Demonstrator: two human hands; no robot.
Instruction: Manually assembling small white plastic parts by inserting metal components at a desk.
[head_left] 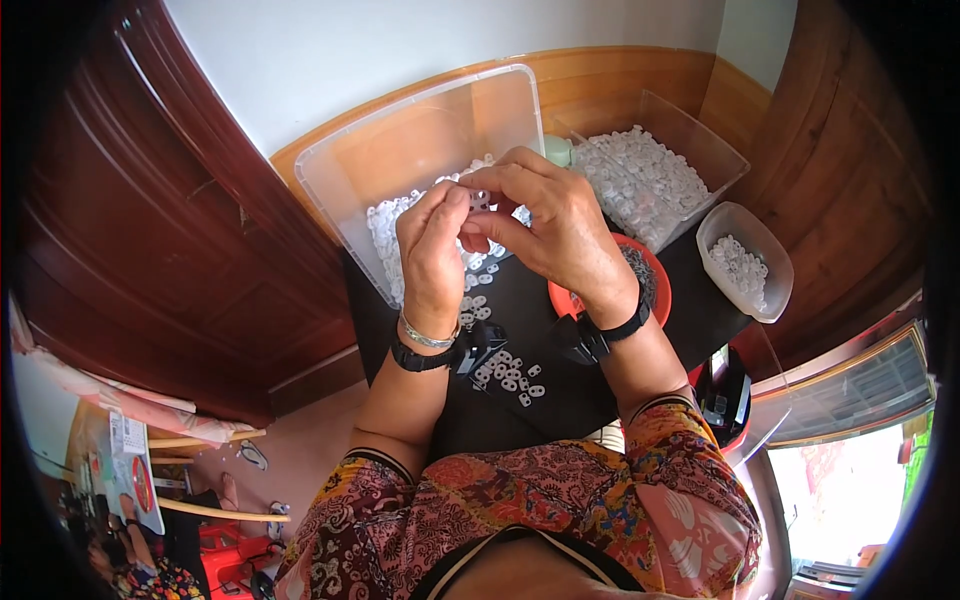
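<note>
Pinching a small holed plate (479, 199) between thumb and fingers of the right hand (560, 215) grip, above the black counter (575, 412), with the left hand (432, 250) curled alongside (cannot tell whether pinching too). Count one plate in work; cannot tell finished from unfinished. Note flat, rounded, two-holed plates (508, 374) loose below, white pieces (640, 175) heaped in clear plastic boxes (415, 145), greyish parts (642, 268) in a red bowl (662, 292).

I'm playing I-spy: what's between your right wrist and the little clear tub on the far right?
In the head view, part of the red bowl shows there, then a strip of black tabletop.
</note>
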